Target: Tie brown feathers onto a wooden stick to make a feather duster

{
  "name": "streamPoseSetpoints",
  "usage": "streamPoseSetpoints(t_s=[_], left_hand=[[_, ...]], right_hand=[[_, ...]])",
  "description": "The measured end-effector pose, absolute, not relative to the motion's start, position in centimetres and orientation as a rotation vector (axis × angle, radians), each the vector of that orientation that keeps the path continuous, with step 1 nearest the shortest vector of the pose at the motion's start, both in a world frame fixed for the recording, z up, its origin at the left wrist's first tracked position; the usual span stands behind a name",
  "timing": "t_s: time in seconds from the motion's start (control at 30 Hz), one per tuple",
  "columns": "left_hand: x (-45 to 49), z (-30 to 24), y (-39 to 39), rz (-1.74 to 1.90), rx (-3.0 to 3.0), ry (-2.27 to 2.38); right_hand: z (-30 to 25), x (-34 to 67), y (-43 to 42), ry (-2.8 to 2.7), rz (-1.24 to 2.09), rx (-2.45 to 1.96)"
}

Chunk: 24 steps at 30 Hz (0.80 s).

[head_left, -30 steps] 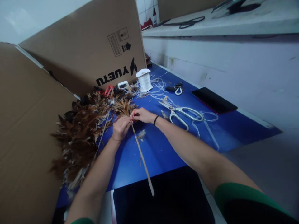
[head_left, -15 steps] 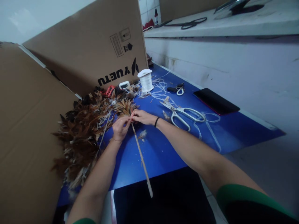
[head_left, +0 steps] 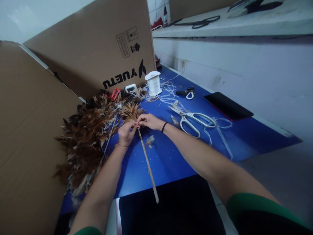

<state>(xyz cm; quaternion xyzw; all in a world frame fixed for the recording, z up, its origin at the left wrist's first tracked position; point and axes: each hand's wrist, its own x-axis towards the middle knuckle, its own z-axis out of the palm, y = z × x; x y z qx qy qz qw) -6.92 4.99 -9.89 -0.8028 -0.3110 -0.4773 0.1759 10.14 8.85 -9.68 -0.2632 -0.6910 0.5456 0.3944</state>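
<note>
A thin wooden stick (head_left: 148,163) runs from the table's front edge up to a tuft of brown feathers (head_left: 129,111) at its far end. My left hand (head_left: 126,133) is closed around the stick just below the tuft. My right hand (head_left: 149,121), with a black band on the wrist, pinches the same spot from the right. Both hands meet where feathers join the stick. A large heap of brown and black feathers (head_left: 84,140) lies to the left of my hands on the blue table (head_left: 171,156).
White-handled scissors (head_left: 193,119) lie right of my hands among loose white string (head_left: 220,137). A white string spool (head_left: 154,83) stands behind, a dark phone (head_left: 228,106) at the right. Cardboard boxes (head_left: 97,49) wall off the left and back. A grey ledge (head_left: 232,23) runs above.
My hands stay at the tuft with only small finger shifts. The stick's near end has swung slightly. The view has drifted a little.
</note>
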Motion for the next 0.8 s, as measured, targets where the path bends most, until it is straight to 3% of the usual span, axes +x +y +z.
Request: streamPoseSetpoints(t_s=[0.43, 0.8], left_hand=[[-7.1, -10.6, 5.2, -1.498, -2.287, -1.019], [-7.1, -10.5, 5.0, -1.421, -2.309, -1.017]], right_hand=[[-9.1, 10.2, 8.5, -2.008, 0.984, -0.688], [-9.2, 10.0, 8.2, -1.960, 1.049, -0.884]])
